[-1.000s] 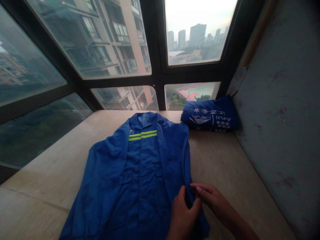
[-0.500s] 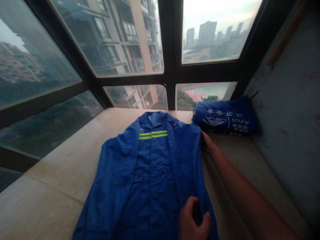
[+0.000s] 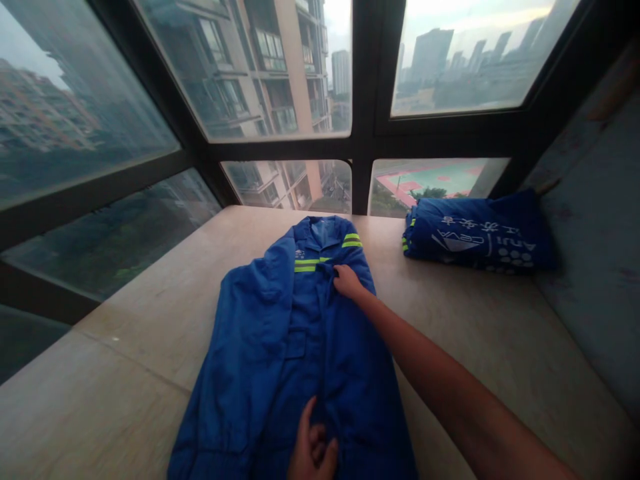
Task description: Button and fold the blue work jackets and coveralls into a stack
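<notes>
And the right hand (image 3: 349,283) pinches the blue jacket (image 3: 245,340), laid from centre to six o'clock on the windowsill (image 3: 450,327), seemingly to control its loose fold, while the left hand (image 3: 313,447), half-curled at six, looks empty.

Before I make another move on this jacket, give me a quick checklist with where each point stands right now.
1. Right hand has hold of the jacket: ok, its fingers are closed on cloth beside the chest stripes.
2. Left hand grips cloth: cannot tell; it is over the lower front, fingers partly curled.
3. Cloth at the right hand lies smooth: not ok, it is bunched and covers part of the stripes.
4. Collar uncovered: ok, at the window end.
5. Folded blue bundle apart from the jacket: ok, bare ledge between them.
6. Bottom hem straight: cannot tell, out of view.
</notes>
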A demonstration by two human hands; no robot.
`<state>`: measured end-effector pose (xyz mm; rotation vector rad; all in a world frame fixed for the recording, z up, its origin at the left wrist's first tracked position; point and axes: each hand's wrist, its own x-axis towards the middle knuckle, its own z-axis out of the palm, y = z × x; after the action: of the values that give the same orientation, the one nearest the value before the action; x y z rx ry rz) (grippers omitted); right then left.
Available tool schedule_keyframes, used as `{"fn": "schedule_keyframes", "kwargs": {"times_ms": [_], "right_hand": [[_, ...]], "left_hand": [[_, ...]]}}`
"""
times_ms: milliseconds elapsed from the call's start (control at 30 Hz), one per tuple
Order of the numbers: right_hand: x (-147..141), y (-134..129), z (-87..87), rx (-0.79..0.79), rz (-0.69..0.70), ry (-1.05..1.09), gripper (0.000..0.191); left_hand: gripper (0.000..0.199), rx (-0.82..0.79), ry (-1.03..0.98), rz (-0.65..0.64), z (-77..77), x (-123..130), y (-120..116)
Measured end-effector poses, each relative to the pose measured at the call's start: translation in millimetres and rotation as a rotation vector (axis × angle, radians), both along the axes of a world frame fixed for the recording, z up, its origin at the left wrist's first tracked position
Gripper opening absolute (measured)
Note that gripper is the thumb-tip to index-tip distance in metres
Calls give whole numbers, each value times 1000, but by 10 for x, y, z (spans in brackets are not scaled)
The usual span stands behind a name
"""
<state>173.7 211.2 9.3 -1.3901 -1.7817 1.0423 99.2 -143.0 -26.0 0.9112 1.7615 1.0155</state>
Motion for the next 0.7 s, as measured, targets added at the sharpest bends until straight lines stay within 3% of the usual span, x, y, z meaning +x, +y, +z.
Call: {"fn": "schedule_keyframes", "kwargs": {"times_ms": [67,167,267,333,533,700], "right_hand": [[-56,-106,-133,56,14,-96,49],[-24,-180,-254,130,24,-198,58],[59,-189,-305,183,33,-261,57],[97,-179,-317,206,29,-291,53],[1,-55,-263,216,47,-374,38],[-139,43,-228,208,60,-449,28]], "left_hand": [[60,4,150,-46,38,-166,13],[48,188,495,-167,139,-246,86],[50,472,894,-374,151,-148,196],[57,592,1074,-448,48,-29,243],[52,678,1246,-298,-372,174,187],[55,685,1292,-343,-337,94,159]]}}
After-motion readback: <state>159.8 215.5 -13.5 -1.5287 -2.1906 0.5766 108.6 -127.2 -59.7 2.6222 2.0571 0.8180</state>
